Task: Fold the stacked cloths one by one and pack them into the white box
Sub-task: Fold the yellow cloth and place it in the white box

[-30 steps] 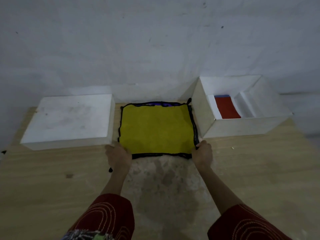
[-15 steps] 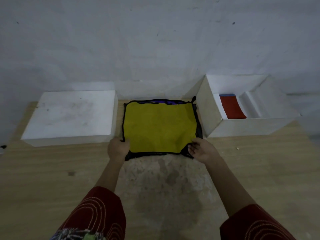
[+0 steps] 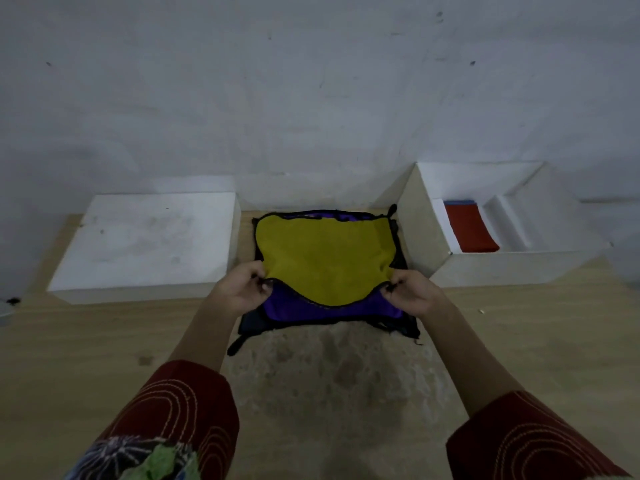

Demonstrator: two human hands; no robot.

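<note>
The left hand (image 3: 242, 289) pinched the near left corner of the yellow cloth (image 3: 322, 258), fingers curled around its black-stitched hem. The right hand (image 3: 412, 292) gripped the near right corner the same way. Between the two hands the cloth's near edge sagged, held raised off the stack, while its far part lay flat. Under that raised edge a purple cloth (image 3: 311, 310) showed, and below it darker cloths (image 3: 252, 327) stuck out at the stack's near corners. The stack sat on the wooden worktop (image 3: 86, 358), between a white slab-like block (image 3: 149, 237) on the left and the open white box (image 3: 485, 271) on the right, close to both. Inside the box a folded red cloth (image 3: 469, 228) lay on a blue one (image 3: 459, 202). Both forearms came out of dark red stitched sleeves (image 3: 180, 410).
</note>
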